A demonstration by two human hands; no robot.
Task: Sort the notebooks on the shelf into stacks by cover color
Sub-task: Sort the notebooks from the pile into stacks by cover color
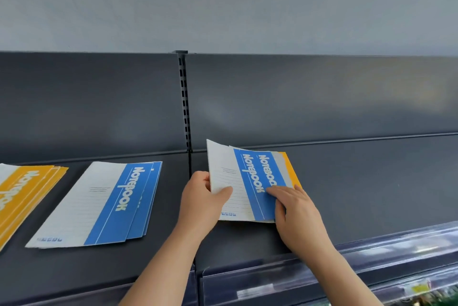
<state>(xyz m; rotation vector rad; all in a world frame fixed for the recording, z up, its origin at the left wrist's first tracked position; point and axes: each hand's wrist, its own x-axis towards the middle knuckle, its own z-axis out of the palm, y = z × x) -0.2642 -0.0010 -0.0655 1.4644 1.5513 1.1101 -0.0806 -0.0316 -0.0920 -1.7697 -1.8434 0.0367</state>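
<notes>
Both the left hand (200,196) and the right hand (295,209) are clamped on a pile of notebooks (250,181); a blue stack (99,204) and a yellow stack (24,194) are laid leftward on the shelf (371,194).

left hand (200,196) grips left edge of top blue notebook (238,181), thumb on the white part, that edge tilted up. right hand (295,211) pinches its lower right corner, fingers on the blue band. fanned beneath: second blue notebook (269,169), yellow notebook (291,169). on dark shelf (359,194), blue stack (99,204) left of hands, yellow stack (22,196) far left.
</notes>
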